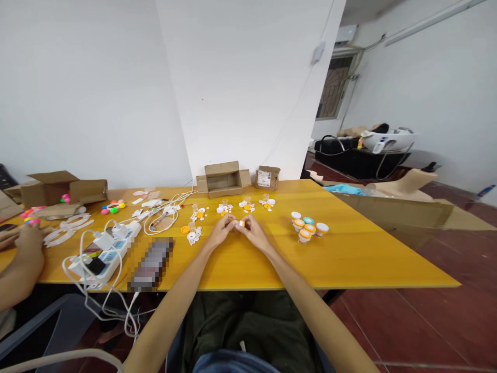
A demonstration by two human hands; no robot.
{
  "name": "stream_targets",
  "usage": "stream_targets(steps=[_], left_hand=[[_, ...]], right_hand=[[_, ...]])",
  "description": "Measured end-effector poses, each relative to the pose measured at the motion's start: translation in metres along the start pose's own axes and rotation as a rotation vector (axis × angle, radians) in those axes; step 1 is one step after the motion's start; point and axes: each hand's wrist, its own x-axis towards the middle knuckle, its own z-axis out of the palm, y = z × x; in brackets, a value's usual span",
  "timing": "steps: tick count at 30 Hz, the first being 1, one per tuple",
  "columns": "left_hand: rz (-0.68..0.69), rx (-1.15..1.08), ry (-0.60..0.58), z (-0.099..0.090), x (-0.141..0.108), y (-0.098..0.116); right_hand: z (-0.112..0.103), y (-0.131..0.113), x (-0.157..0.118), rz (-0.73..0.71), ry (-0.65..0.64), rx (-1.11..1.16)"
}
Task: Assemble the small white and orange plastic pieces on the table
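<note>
Both my hands meet above the middle of the wooden table. My left hand (221, 231) is closed on a small white part, its fingers close to those of my right hand. My right hand (253, 231) pinches a small orange and white piece (242, 224). Beyond and left of my hands lie small piles of white parts (192, 237), orange rings (185, 229) and clear cups (266, 197). To the right stands a group of several clear cups with orange, white and teal lids (309, 228).
Two open cardboard boxes (224, 185) (267, 177) stand against the wall. At the left are a power strip (112, 259) with white cables, a phone (151, 264), colourful balls (114, 210) and another person's arm (27, 259). The table's front edge is near my forearms.
</note>
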Motion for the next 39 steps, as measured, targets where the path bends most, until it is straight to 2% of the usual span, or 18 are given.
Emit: stream_targets(steps=[3,9,19,23,26,32,36,39], left_hand=[[-0.009,0.060,-0.008,0.0009,-0.0008,0.0021],[0.007,0.227,0.065,-0.0001,-0.0014,0.0028],[0.018,0.190,0.028,0.0013,-0.0010,0.0018],[-0.025,0.241,0.073,0.0013,-0.0008,0.0031],[-0.001,0.213,0.109,0.0016,-0.0012,0.0051],[0.034,0.165,0.049,0.0007,-0.0024,0.0066],[-0.026,0.223,0.068,0.0003,-0.0032,0.0074],[-0.014,0.200,0.107,0.0011,-0.0034,0.0091]], right_hand=[[0.0015,-0.0028,-0.0019,0.008,-0.017,-0.015],[0.0011,-0.0044,-0.0002,-0.008,0.001,-0.001],[0.0005,-0.0075,0.0001,0.004,0.025,0.050],[0.0025,-0.0090,-0.0005,-0.004,0.028,0.055],[0.0025,-0.0079,0.0005,0.005,0.041,0.059],[0.0020,-0.0053,0.0011,0.039,0.043,0.048],[0.0039,-0.0061,-0.0003,0.027,0.015,0.063],[0.0037,-0.0064,-0.0003,0.021,0.027,0.060]])
